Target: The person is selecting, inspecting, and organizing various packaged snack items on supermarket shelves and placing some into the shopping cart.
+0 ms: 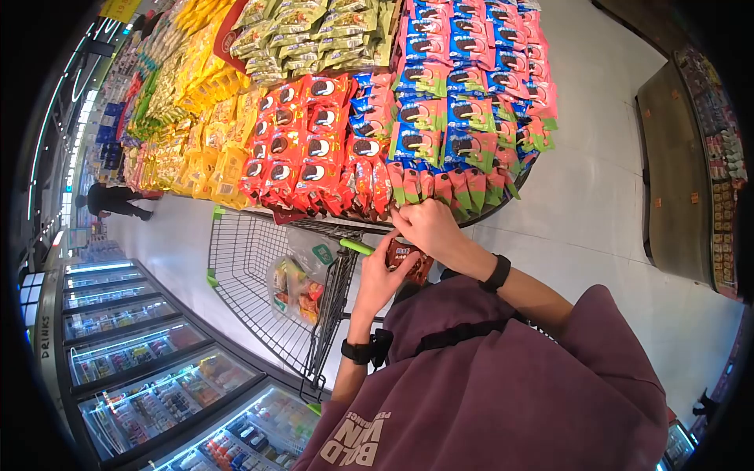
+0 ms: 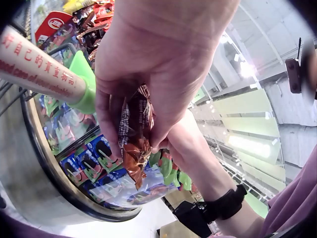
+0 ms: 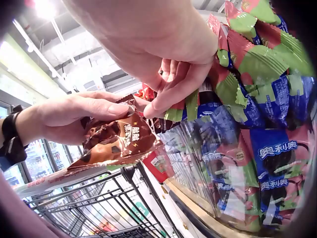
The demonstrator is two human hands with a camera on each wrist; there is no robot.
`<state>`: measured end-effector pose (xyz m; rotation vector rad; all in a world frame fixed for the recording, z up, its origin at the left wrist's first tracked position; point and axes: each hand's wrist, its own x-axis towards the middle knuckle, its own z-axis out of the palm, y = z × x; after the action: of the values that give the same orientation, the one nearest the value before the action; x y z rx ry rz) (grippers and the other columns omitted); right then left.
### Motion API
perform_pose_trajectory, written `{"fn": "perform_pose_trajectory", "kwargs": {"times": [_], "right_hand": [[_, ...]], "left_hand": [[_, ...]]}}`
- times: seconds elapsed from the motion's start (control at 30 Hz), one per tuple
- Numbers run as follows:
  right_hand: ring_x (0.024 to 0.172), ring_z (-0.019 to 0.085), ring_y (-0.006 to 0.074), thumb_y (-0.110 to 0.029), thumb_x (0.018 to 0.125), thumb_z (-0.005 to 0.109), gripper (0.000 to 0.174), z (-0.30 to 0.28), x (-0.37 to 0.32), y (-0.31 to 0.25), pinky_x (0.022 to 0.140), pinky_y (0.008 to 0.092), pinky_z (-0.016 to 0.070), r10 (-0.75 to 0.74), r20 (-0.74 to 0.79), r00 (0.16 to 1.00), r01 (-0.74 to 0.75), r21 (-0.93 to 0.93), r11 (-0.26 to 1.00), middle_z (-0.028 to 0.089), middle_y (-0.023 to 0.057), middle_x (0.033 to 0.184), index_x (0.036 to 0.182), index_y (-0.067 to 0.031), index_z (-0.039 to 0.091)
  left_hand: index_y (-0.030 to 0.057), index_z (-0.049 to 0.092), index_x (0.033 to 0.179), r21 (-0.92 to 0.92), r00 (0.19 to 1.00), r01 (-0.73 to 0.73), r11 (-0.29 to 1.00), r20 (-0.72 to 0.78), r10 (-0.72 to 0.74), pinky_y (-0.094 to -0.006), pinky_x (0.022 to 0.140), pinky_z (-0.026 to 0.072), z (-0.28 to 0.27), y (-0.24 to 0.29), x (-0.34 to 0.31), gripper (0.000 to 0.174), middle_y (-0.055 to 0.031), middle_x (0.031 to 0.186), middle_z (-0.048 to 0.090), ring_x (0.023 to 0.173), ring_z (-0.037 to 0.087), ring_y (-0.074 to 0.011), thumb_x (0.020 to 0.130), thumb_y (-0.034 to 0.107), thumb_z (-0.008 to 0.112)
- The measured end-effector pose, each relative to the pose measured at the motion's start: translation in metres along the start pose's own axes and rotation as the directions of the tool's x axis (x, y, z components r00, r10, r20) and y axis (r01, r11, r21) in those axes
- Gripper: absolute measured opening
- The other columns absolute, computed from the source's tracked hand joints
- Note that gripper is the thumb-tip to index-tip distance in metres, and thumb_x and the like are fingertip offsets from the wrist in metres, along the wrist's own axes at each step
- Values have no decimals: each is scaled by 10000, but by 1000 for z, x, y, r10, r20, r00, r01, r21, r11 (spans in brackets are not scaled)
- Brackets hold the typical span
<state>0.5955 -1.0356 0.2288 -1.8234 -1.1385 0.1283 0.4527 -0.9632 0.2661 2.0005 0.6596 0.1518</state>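
My left hand (image 1: 375,275) holds a shiny brown snack bag (image 3: 121,139) printed with white characters, thumb on one face and fingers behind. Seen from the left wrist, the bag (image 2: 136,161) is nearly edge-on and its lower end juts out past the fingers. My right hand (image 1: 432,230) meets the left at the bag's upper edge, its fingers (image 3: 176,94) curled and pinching there; the pinch itself is partly hidden. Just beyond the right hand lie blue, pink and green cookie packets (image 3: 272,153) on the display.
A wire shopping cart (image 1: 236,267) with a green-ended handle stands at the left, a clear plastic bag of snacks (image 1: 297,286) inside. Red packets (image 1: 318,145) and yellow packets (image 1: 208,149) fill the display. Freezers (image 1: 169,385) line the left; another shelf (image 1: 675,173) stands right.
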Motion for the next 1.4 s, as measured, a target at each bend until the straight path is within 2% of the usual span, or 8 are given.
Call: {"fn": "perform_pose_trajectory", "kwargs": {"times": [0.27,0.47,0.67,0.77,0.87,1.0,1.13,1.4], "right_hand": [[481,571,370,-197,896,654,321,3,7,-4,473,447,456,15,-76,997,-18,-32,999,537,175,507,639,-7,622],[528,611,360,-228,902,635,315,-16,-1,-12,482,442,485,52,126,991,-45,-59,997,584,162,562,679,-8,614],[540,626,345,-246,909,623,213,-28,-17,-13,482,443,478,74,132,989,-54,-150,987,593,143,562,847,-43,631],[534,623,335,-257,920,616,208,-34,-25,-9,485,441,476,63,145,987,-45,-122,991,594,133,567,913,-50,618],[520,610,329,-260,931,615,214,-50,-28,-14,478,417,472,44,105,993,-32,-107,994,602,131,585,897,-49,612],[502,612,224,-257,963,606,221,-72,-27,-21,479,346,466,204,153,967,-229,173,958,600,99,588,932,-37,605],[536,609,123,-263,1003,568,264,-86,-18,-36,500,285,475,296,348,890,-450,561,694,625,68,639,980,-2,602],[551,624,107,-222,1051,470,290,-93,2,-58,493,239,493,273,294,916,-398,749,529,655,67,694,986,29,599]], "left_hand": [[-13,558,1279,-59,1000,1,998,-4,-2,-306,705,526,-3,-2,6,519,-143,838,715,747,700,-166,831,152,762],[-7,550,1293,17,1000,-27,999,3,27,-313,703,523,-2,-8,5,525,-148,867,711,760,692,-178,837,151,756],[3,537,1308,-37,998,6,999,64,-4,-316,739,529,-6,3,5,526,-152,878,711,815,711,-214,845,142,745],[9,549,1288,-46,998,-25,999,64,28,-313,744,533,-7,3,-1,492,-149,881,712,823,714,-199,852,135,739],[19,574,1272,-57,989,-9,998,145,17,-271,737,530,-18,14,-8,440,-92,890,708,809,657,-87,873,124,728],[-9,627,1165,-253,999,-28,967,20,34,-251,722,540,-28,33,-10,339,-79,921,729,813,670,-78,875,124,741],[-11,615,1202,-556,989,73,828,-68,-133,-215,668,533,-34,62,0,312,-43,953,700,777,653,-76,947,161,665],[-28,640,1111,-532,982,32,846,-141,-125,-261,692,544,-37,76,12,345,-67,917,703,774,662,-97,1049,275,487]]}}
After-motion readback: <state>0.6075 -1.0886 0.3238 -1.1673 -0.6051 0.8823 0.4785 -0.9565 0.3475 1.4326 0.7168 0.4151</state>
